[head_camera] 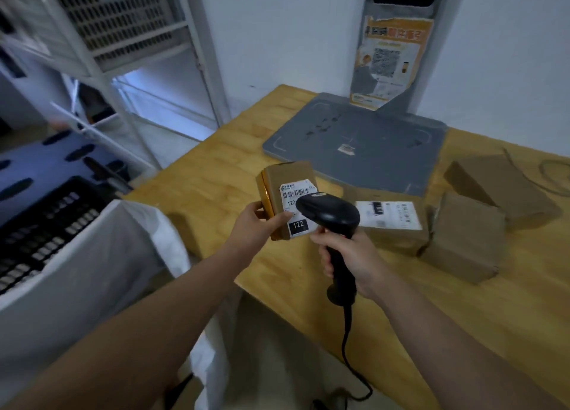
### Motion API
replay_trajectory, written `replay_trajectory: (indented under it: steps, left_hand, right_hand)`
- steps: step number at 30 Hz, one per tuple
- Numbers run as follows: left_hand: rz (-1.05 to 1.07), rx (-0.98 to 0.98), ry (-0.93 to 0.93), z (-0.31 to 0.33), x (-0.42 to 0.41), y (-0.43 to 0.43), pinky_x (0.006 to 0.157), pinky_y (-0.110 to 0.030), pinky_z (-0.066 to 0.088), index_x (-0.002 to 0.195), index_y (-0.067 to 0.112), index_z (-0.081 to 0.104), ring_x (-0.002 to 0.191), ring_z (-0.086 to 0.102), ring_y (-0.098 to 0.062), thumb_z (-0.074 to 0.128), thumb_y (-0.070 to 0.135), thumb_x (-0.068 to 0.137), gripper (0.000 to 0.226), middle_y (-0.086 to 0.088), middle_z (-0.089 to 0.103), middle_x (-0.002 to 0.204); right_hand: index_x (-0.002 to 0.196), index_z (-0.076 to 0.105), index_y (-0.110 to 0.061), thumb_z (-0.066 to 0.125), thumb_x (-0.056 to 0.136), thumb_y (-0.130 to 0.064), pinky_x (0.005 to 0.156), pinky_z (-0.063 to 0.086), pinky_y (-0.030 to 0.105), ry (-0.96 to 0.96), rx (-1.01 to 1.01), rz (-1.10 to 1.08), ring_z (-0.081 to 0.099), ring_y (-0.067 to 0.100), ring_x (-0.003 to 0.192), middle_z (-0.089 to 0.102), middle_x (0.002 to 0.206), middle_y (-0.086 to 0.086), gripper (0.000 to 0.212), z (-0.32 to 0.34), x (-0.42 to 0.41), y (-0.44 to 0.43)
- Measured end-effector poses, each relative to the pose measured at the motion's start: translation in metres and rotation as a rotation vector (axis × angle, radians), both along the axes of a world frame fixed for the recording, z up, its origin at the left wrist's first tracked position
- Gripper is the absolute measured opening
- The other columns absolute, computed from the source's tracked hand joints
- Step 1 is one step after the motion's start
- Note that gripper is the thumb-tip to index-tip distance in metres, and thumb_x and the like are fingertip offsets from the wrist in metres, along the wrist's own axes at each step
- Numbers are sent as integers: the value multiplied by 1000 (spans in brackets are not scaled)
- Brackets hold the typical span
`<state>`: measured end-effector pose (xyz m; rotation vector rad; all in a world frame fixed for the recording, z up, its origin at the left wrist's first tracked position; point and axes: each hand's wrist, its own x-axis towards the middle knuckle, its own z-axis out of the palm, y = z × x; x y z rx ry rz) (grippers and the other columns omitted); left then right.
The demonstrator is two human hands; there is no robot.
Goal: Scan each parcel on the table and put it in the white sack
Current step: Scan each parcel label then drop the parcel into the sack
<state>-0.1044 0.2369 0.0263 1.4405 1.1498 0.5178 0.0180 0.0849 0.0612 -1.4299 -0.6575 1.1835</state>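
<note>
Parcel [288, 193] with a white label marked 122 is pinched by the fingers [253, 209] and thumb of the left hand [256, 227], held up over the wooden table [216, 178]. The right hand [345, 255] curls tight round the handle of a black scanner [330, 215], whose head is just in front of the label. Three more parcels [391, 224] lie on the table to the right, near a grey pad [354, 144] against the white wall. A white sack [92, 271] stands beside the table's left edge, with a black crate [40, 230] next to it.
</note>
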Motion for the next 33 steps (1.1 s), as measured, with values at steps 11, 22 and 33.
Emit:
replay_trajectory:
  steps: [11,22,33]
  left_hand:
    - [257,51,309,-29,-296,44,86,-43,56,121,24,40,107,60,-20,82,32,73,64,2,56,114]
    - [-440,537,1357,-73,-419,56,91,-36,43,143,13,30,119,44,-30,62,49,85,76,-11,41,131]
    - [-512,343,1470,-129,-427,72,93,-38,41,145,10,31,124,42,-31,48,55,93,71,-13,34,141]
  right_hand:
    - [71,58,-8,70,84,-14,54,44,29,-256,-151,215,53,13,47,54,53,4,19,-54,-216,77]
    - [89,53,-37,73,81,-31,74,52,29,-511,-219,415,57,4,79,61,82,-15,23,-95,-346,120]
    - [96,56,-31,73,82,-28,76,50,29,-574,-321,411,60,7,85,63,86,-11,22,-136,-356,135]
